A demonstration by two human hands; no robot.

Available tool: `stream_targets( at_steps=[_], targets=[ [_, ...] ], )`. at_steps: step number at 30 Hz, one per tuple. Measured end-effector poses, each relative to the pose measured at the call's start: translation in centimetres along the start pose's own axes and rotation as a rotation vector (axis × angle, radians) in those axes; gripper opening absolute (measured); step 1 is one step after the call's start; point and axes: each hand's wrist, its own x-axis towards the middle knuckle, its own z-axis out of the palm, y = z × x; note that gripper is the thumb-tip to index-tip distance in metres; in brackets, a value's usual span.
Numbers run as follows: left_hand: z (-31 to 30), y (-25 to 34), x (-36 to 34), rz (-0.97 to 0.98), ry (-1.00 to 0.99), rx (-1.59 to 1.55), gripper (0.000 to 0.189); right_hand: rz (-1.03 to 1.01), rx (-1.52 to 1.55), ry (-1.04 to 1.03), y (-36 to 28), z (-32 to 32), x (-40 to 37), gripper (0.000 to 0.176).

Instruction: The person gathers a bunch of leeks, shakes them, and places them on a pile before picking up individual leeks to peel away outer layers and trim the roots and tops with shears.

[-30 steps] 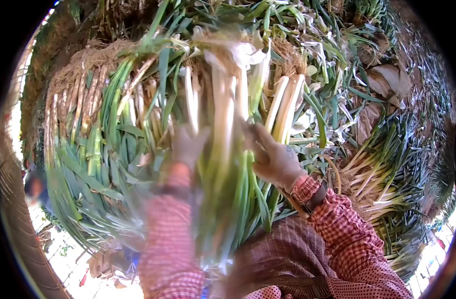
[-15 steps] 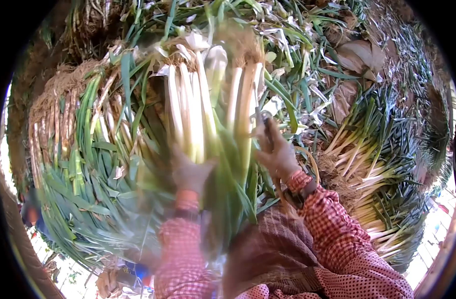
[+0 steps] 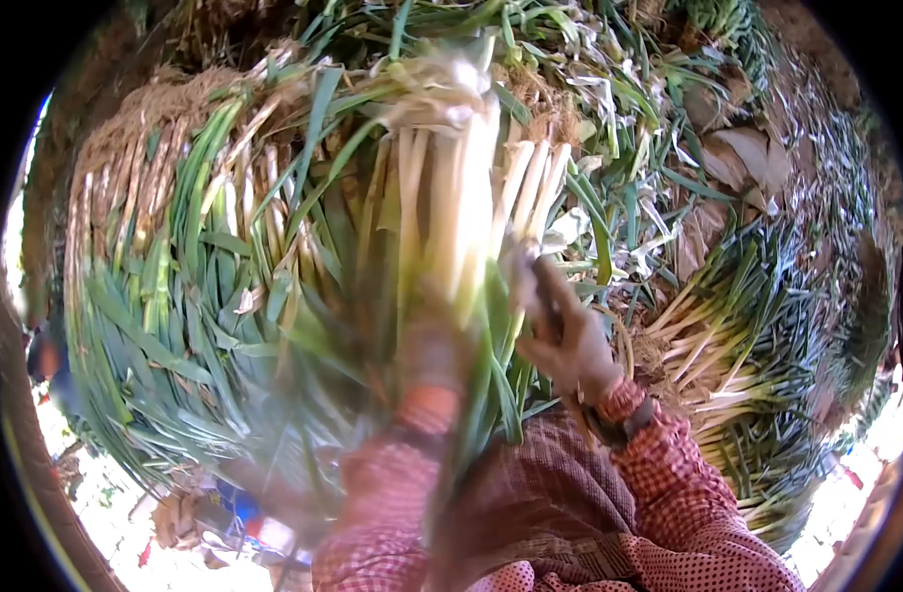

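Near the middle, my left hand (image 3: 434, 350) is wrapped round a bundle of leeks (image 3: 440, 212), blurred by motion, with white stems and roots upward and green leaves below. Right of it, my right hand (image 3: 560, 340) has its fingers closed on a small dark object (image 3: 528, 259), too blurred to name. Just above that hand stand a few more white leeks (image 3: 532, 192) with brown roots, close beside the held bundle.
At the left lies a large pile of leeks (image 3: 155, 266), roots at the top. Another pile (image 3: 728, 335) lies at the right. Loose leaves and scraps (image 3: 619, 128) cover the ground at the top. Brown cloth (image 3: 550, 483) covers my lap.
My left hand and its bundle have moved right, closer to the other leeks. My right hand has shifted slightly right and down in view.
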Motion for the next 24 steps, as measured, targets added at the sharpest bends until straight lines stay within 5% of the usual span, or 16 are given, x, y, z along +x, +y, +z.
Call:
stream_targets(
  at_steps=[3, 6, 7, 8, 11, 14, 15, 18, 20, 23, 24],
  targets=[
    [1.5, 0.0, 1.1, 0.108, -0.029, -0.137, 0.099, -0.124, -0.307, -0.275, -1.1, 0.4, -0.9, 0.088],
    [0.4, -0.3, 0.3, 0.023, 0.010, -0.184, 0.084, 0.232, -0.184, -0.252, -2.9, 0.4, 2.9, 0.087],
    [-0.2, -0.5, 0.9, -0.009, -0.059, -0.203, 0.083, 0.187, -0.292, -0.264, -4.4, 0.1, 3.5, 0.064],
    [-0.4, -0.8, 1.2, -0.037, -0.134, -0.221, 0.082, 0.186, -0.386, -0.383, -5.6, 0.4, 4.2, 0.061],
    [5.2, -4.3, 2.4, 0.311, 0.247, -0.492, 0.066, 0.241, -0.480, -0.653, -9.0, 1.3, 6.4, 0.056],
    [-3.4, -3.6, 3.7, 0.494, 0.162, -0.453, 0.040, 0.079, -0.723, -0.426, -6.9, 1.4, 8.5, 0.057],
    [-4.2, -3.6, 4.0, 0.468, 0.194, -0.247, 0.035, 0.098, -0.711, -0.442, -6.8, 1.0, 8.7, 0.075],
    [0.4, -6.2, 8.2, 0.410, 0.514, -0.409, 0.025, 0.153, -0.752, -0.469, -7.2, 0.5, 8.5, 0.076],
    [3.6, -7.8, 11.0, 0.323, 0.583, -0.585, 0.025, -0.020, -0.755, -0.371, -4.7, 0.6, 7.7, 0.060],
    [4.6, -5.7, 14.0, -0.134, 0.666, -0.844, 0.024, -0.056, -0.716, -0.346, -3.4, 0.3, 7.5, 0.059],
    [4.5, -5.5, 13.7, -0.169, 0.565, -0.678, 0.024, -0.036, -0.683, -0.354, -3.6, 0.1, 7.2, 0.057]
  ],
)
